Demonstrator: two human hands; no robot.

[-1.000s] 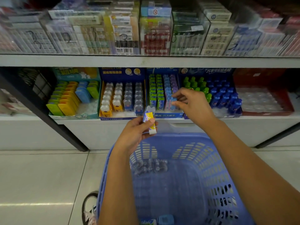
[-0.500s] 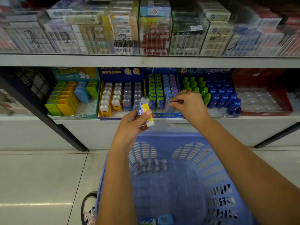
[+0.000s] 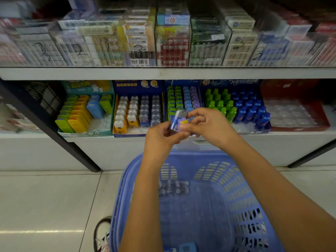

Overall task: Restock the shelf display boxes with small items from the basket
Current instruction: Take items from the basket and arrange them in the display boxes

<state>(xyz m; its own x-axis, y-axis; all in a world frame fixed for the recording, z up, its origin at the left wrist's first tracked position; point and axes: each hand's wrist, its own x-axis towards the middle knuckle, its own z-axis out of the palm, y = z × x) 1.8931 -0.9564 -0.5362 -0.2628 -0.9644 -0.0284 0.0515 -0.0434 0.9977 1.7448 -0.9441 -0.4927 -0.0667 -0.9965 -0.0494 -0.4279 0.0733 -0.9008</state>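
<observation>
Both hands meet just above the far rim of the blue basket, right in front of the lower shelf. The left hand is pinched on a blue capped piece — a slim blue body under a clear domed top, glossy hard plastic. A flat purple-and-yellow pack is pressed against it. The right hand, fingers curled, nips the pack's upper edge; which hand bears the pack's weight cannot be told. The pair is likely held high and close to the rows so the two can be separated and matched by colour in plain sight. The dome-topped box, printed card with a blue header, holds similar capped pieces upright in tidy columns. Beside it, the green-blue-purple box holds flat packs on edge. Upright packing keeps the faces readable and the slots countable. Loose stock lies at the bottom of the basket, blurred, seemingly clear-topped. The basket walls are slotted moulded plastic — light, and see-through enough to check what remains.
</observation>
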